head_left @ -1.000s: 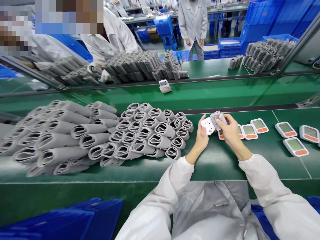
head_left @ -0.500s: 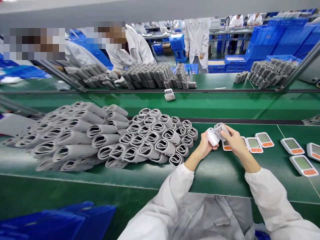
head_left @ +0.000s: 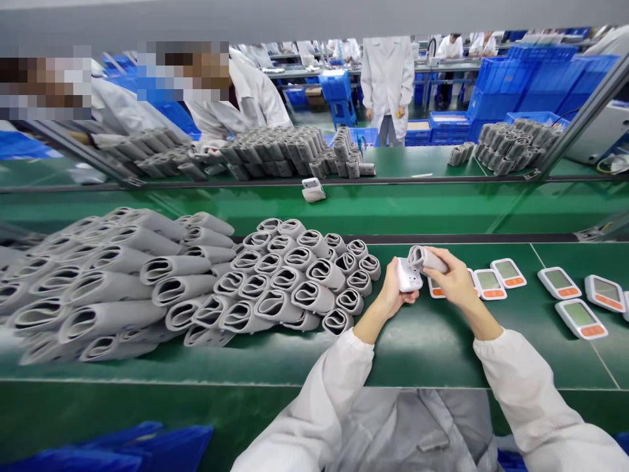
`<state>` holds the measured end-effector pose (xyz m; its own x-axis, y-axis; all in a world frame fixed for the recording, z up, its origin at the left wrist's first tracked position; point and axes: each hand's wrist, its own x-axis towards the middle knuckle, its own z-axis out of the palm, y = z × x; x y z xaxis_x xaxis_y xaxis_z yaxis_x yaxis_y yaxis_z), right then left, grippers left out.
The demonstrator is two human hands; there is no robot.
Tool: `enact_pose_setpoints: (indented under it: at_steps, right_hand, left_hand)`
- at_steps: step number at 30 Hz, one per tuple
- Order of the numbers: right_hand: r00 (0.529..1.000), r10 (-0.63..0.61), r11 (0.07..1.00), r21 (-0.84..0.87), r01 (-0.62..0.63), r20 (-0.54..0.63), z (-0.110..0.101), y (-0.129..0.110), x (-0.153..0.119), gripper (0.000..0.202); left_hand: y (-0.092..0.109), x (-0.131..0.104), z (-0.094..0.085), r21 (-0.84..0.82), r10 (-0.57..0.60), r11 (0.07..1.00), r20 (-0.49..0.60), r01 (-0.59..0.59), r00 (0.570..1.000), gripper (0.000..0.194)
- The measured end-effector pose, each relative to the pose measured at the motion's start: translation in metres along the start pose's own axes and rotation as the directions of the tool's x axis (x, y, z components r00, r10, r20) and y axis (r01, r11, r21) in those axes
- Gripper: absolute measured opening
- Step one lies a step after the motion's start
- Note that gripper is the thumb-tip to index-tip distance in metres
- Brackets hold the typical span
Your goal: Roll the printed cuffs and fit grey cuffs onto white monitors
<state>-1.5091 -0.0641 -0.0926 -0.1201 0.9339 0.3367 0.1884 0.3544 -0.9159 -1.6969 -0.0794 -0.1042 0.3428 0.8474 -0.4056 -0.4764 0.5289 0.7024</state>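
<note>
Over the green table, my left hand (head_left: 392, 290) is closed on a white blood pressure monitor (head_left: 409, 275), its back side turned up. My right hand (head_left: 456, 276) grips a rolled grey cuff (head_left: 426, 258), whose end meets the upper edge of the monitor. Whether the two are joined I cannot tell. Close by on the right lie several monitors with orange buttons, such as this monitor (head_left: 490, 284); one is partly hidden behind my right hand. To the left, many rolled grey cuffs (head_left: 289, 265) are stacked with their open ends facing me.
Beyond the table runs a green conveyor belt (head_left: 393, 208) carrying a white monitor with a cuff (head_left: 313, 189). Across it, people in white coats stand or work by more piles of cuffs (head_left: 280, 151). Further monitors (head_left: 581, 319) lie at the right; blue bins (head_left: 501, 82) stand behind.
The cuff in my right hand has tilted and risen slightly off the monitor's face to its upper edge. The monitor now shows more of its back. The whole view has shifted a little.
</note>
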Motion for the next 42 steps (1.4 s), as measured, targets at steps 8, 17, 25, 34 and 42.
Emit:
enact_pose_setpoints:
  at_steps: [8, 17, 25, 34, 42]
  right_hand:
    - [0.952, -0.253, 0.958, -0.092, 0.271, 0.17, 0.003, 0.001, -0.007, 0.049]
    - [0.945, -0.297, 0.94, -0.135, 0.315, 0.14, 0.004, 0.009, -0.008, 0.049]
    - [0.937, -0.318, 0.932, -0.133, 0.337, 0.144, 0.003, 0.017, -0.008, 0.055]
    - [0.945, -0.307, 0.939, -0.127, 0.321, 0.115, 0.007, 0.021, -0.01, 0.055]
    - [0.984, -0.168, 0.978, -0.111, 0.174, 0.065, 0.007, 0.023, -0.008, 0.057]
  left_hand:
    - [-0.003, -0.005, 0.005, 0.015, 0.02, 1.0, 0.004, -0.02, 1.0, 0.079]
    - [-0.007, 0.002, 0.0, 0.026, 0.045, 0.999, -0.043, -0.044, 0.998, 0.074]
    - [-0.007, 0.001, 0.0, 0.033, 0.148, 0.989, -0.043, -0.147, 0.988, 0.078]
    - [-0.01, 0.008, -0.004, 0.088, 0.225, 0.971, -0.037, -0.221, 0.974, 0.091]
    - [-0.011, 0.011, -0.003, 0.103, 0.233, 0.968, -0.047, -0.228, 0.971, 0.092]
